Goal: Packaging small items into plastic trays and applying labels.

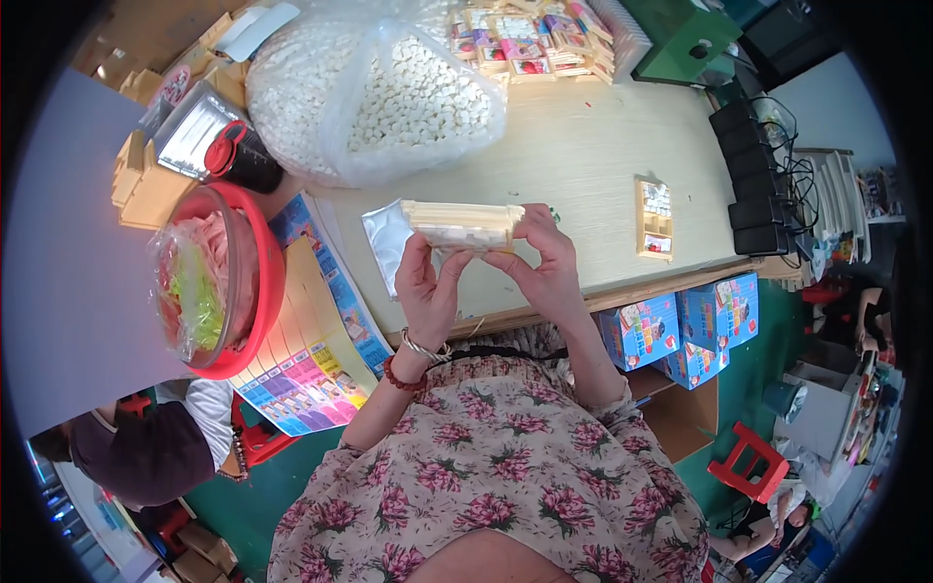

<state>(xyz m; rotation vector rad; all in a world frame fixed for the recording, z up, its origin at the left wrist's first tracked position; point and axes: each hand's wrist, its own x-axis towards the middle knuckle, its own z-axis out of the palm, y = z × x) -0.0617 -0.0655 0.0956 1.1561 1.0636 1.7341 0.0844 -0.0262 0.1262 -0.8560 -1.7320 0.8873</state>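
Note:
Both hands hold a small pale wooden box over the table's near edge. My left hand pinches its left end, with the thumb at the near lower side. At the right end, my right hand grips it with thumb and bent fingers. White contents show along the near side of the box, but I cannot make out what they are. A silvery sheet or pouch lies just left of the box, partly behind my left hand. Farther right on the table rests a small wooden compartment tray with white pieces in it.
A big clear bag of small white pieces stands at the back left, beside stacked picture packs. On the left are a red basin, a black red-lidded cup and printed sheets. Black boxes with cables line the right edge.

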